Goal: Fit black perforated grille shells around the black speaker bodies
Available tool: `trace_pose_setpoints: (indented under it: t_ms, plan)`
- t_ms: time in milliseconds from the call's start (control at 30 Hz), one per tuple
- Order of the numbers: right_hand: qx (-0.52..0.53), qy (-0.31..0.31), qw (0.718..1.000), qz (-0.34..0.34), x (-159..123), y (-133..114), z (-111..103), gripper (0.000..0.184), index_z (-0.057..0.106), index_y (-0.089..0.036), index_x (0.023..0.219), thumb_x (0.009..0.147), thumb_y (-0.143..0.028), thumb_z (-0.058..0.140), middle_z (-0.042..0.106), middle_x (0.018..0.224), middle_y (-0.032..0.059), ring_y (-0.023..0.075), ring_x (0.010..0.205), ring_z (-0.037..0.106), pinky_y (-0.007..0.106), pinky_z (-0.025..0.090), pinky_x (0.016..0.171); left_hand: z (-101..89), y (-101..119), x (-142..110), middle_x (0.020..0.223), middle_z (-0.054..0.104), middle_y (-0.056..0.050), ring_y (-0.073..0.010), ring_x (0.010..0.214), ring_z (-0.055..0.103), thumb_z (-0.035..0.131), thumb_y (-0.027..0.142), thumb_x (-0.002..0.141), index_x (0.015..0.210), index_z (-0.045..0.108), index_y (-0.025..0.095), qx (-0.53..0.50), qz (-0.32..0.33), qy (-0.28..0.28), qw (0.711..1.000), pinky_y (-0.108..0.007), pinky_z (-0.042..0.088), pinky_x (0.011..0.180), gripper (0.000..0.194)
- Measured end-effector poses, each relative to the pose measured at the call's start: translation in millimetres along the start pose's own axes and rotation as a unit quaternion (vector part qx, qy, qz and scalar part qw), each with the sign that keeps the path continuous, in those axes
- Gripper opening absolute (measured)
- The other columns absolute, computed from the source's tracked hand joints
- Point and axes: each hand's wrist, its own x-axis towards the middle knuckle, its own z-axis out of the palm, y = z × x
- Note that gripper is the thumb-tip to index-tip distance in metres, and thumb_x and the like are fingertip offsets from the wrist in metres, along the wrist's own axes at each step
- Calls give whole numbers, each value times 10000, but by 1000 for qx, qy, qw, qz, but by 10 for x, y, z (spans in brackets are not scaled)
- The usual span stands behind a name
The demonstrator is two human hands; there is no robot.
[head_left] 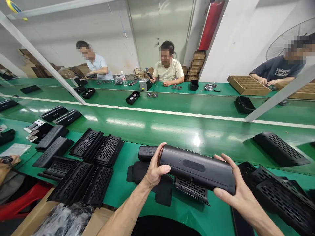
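Note:
A long black plastic speaker housing [197,167] is held up level between my two hands, over the green bench. My left hand [156,167] wraps its left end, thumb on the near face. Around the right end, my right hand [231,183] is closed with the thumb below. The near side shows an oval recess. Beneath it lie a perforated black grille panel [192,190] and thin black sheets [163,191]. Another black housing [147,152] rests just behind my left hand, partly hidden by it.
Stacked black grille panels [86,180] cover the bench to the left, more grille panels [283,193] the right. A green conveyor belt [147,119] runs across, carrying a black housing [280,149]. Slanted metal posts [41,59] rise beyond. Several people work nearby. A box with plastic bags [66,219] stands lower left.

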Motion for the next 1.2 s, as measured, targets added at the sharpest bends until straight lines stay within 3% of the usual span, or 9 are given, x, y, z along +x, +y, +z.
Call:
trace_pose_setpoints:
  t_ms: [167,300,433,633,800,900,967,1100,1200]
  plan:
    - [78,37,996,14,-82,77,144,884,465,-349,1470,716,-593,854,508,1514,89,356,1230,578,379,539,895,11,-1,42,1509,573,-102,-404,1422,487,840,348,664,1565,422,255,12,-5,5,1000,-515,380,1210,998]
    - [92,54,994,26,-68,187,212,866,463,-330,1450,721,-598,846,531,1425,95,347,1181,571,407,503,919,8,-43,12,1546,556,-86,-395,1469,444,815,372,681,1534,481,243,32,-26,31,999,-480,343,1243,925]
    - [115,3,992,43,-117,126,235,916,422,-280,1448,715,-646,831,573,1330,94,341,1150,573,436,460,988,-5,-73,-84,1528,587,-73,-378,1469,466,801,431,757,1521,506,266,97,-84,106,986,-460,352,1246,836]
    - [207,22,977,41,-197,163,397,909,424,-311,1469,721,-548,884,587,1352,74,329,1171,589,404,471,974,-5,-132,-68,1439,665,-78,-423,1353,583,844,529,662,1546,492,248,96,-91,149,980,-484,444,1197,993]
    - [308,-12,940,144,-203,337,378,936,410,-305,1543,775,-592,860,543,1484,114,345,1317,556,457,440,1078,-13,-157,37,1512,613,-77,-380,1430,533,857,594,727,1582,447,306,123,-227,195,946,-505,377,1244,991]
    - [291,-48,939,180,-220,379,270,1041,334,-348,1632,777,-624,859,331,1687,98,361,1548,294,514,341,1180,-35,-118,78,1546,587,-48,-346,1459,512,772,673,803,1552,493,368,122,-299,169,931,-513,371,1245,856]
    - [271,-32,951,148,-256,391,246,1088,332,-365,1642,742,-625,886,325,1699,73,361,1591,179,531,293,1210,-49,-79,74,1516,616,-29,-374,1438,530,746,722,790,1533,514,409,106,-315,136,933,-553,408,1214,839]
    - [266,58,958,90,-316,429,329,892,487,-345,1554,785,-641,830,423,1650,35,349,1564,261,475,261,1238,-85,-102,48,1489,642,-25,-413,1471,478,866,674,655,1527,528,399,131,-304,91,939,-546,365,1246,975]
    - [284,97,951,75,-311,474,378,793,552,-329,1485,793,-608,821,549,1541,43,366,1450,445,471,364,1179,-78,-234,70,1472,657,-44,-404,1483,462,924,583,623,1526,536,314,153,-255,60,953,-510,302,1285,1019]
